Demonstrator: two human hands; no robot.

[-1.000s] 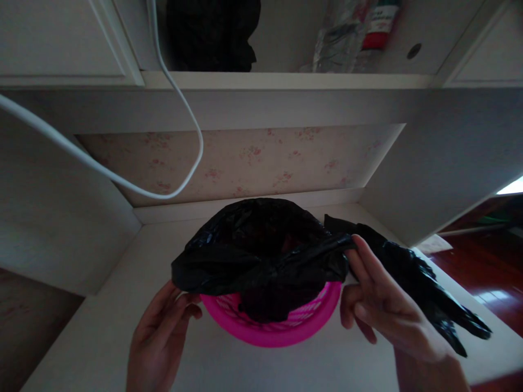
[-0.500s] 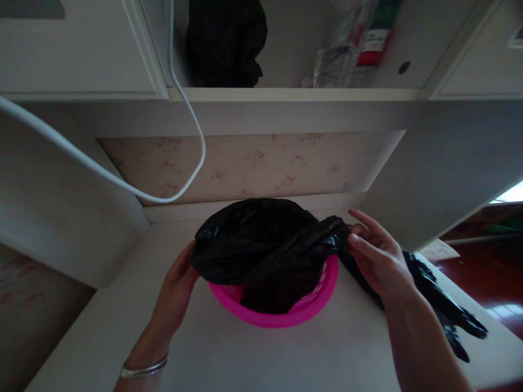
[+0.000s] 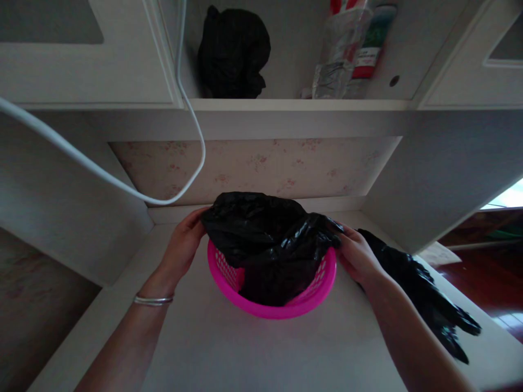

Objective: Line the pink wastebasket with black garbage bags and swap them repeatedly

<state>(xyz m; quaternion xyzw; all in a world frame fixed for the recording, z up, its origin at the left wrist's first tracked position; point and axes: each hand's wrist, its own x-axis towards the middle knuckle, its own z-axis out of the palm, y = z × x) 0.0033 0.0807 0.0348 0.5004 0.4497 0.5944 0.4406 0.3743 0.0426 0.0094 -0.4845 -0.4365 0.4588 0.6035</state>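
The black bag (image 3: pixel 265 239) sits loosely in the pink basket (image 3: pixel 286 307) on the white desk (image 3: pixel 229 354). My left hand (image 3: pixel 186 239) pinches its left edge and my right hand (image 3: pixel 355 253) grips the right, fingers curled, apparently to spread it over the rim. A spare black bag (image 3: pixel 420 288) lies just right.

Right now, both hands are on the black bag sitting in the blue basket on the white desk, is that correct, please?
Not quite: the basket is pink, not blue, as the head view shows. The rest stands: the left hand and right hand are both on the black bag that sits in it, on the white desk.
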